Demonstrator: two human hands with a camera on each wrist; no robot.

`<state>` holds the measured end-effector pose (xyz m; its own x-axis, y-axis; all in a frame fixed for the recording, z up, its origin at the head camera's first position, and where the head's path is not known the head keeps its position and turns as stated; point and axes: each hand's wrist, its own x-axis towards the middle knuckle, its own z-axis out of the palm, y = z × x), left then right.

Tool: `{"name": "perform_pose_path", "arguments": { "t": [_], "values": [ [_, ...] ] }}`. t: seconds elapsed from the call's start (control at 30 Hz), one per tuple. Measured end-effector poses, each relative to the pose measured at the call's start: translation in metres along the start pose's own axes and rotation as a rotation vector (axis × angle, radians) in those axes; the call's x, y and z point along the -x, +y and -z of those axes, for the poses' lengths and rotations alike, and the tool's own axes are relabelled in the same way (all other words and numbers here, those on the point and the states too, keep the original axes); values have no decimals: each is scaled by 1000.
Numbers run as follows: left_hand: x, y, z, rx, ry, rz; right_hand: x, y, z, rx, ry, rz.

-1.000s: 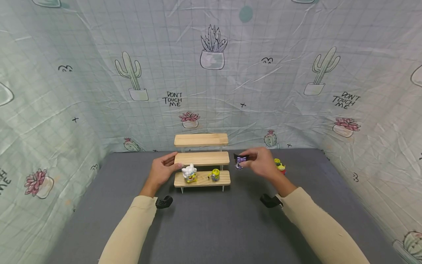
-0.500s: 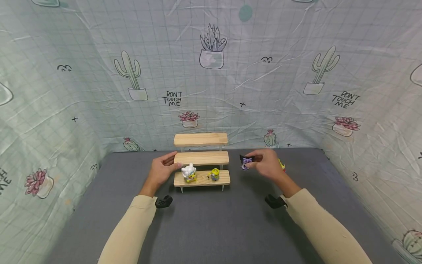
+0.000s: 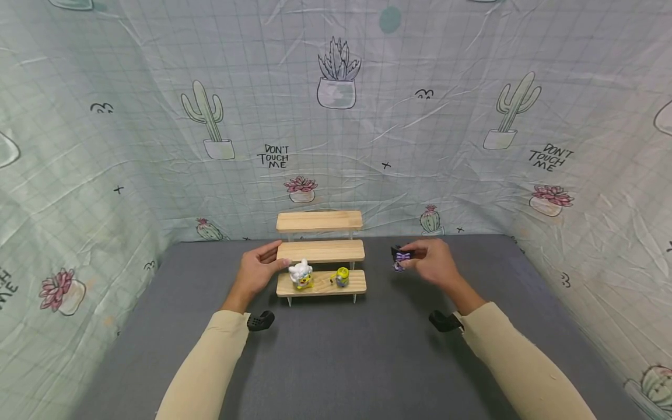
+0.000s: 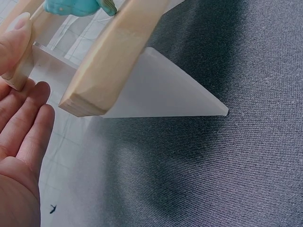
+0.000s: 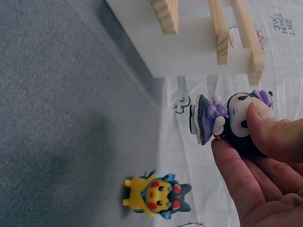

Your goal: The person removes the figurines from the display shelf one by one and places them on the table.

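Observation:
A three-tier display shelf [image 3: 320, 251] of pale wood planks on white supports stands at the middle of the table. My left hand [image 3: 256, 271] holds the left end of its middle plank, thumb on top and fingers below, as the left wrist view shows. To the right of the shelf, my right hand [image 3: 433, 261] pinches a small figurine [image 5: 227, 116] with a black hood, white face and purple dress between thumb and fingers. The lowest plank bears a yellow figurine [image 3: 301, 275] with a white fluffy top and a yellow-and-grey figurine [image 3: 342, 277].
In the right wrist view a yellow figurine [image 5: 149, 194] with red cheeks and a dark hat is on the grey table [image 3: 336, 361]; the head view does not show it. Part of a teal figure [image 4: 78, 5] tops a plank. A printed cloth [image 3: 388, 116] hangs behind.
My right hand has moved rightward, away from the shelf, carrying the black-hooded figurine. Small figures visible behind that hand earlier are now hidden in the head view. My left hand stays put.

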<state>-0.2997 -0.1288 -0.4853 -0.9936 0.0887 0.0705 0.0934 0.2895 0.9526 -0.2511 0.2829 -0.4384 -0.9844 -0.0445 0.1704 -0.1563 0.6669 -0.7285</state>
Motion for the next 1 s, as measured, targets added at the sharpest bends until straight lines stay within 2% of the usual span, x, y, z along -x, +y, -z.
{"name": "perform_pose_path", "arguments": {
  "t": [0.37,0.73,1.0],
  "values": [
    [1,2,-1,-9,5,2,0,12,2,33,10,8],
    [2,4,0,-24,2,-7,2,21,1,62,28,-48],
    [2,4,0,-21,6,-3,5,27,-3,67,38,-61]
  ]
}}
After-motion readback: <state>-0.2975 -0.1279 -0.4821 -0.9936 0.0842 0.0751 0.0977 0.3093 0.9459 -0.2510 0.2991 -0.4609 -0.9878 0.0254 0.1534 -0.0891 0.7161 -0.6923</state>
